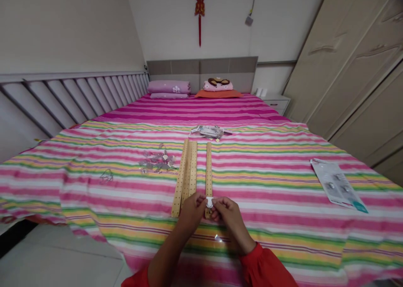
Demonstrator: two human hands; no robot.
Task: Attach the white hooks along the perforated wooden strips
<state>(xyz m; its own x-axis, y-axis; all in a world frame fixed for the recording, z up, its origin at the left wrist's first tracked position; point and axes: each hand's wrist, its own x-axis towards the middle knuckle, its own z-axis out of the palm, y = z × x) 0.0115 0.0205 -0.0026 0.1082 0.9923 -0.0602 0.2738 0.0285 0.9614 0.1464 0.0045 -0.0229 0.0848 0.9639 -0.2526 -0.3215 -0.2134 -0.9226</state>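
Note:
My left hand (192,211) and my right hand (227,214) meet over the near end of a single perforated wooden strip (208,169) on the striped bedspread. Both pinch a small white piece (209,201) between their fingertips. Just left of it lie more wooden strips (186,173) side by side. A small clear bit (218,238) lies on the cloth under my right wrist.
A heap of small clear plastic pieces (156,161) lies left of the strips, a crumpled packet (209,131) beyond them, a flat white packet (336,186) at right. Pillows (170,88) rest at the headboard. A wardrobe (355,64) stands right; the floor (56,257) shows at lower left.

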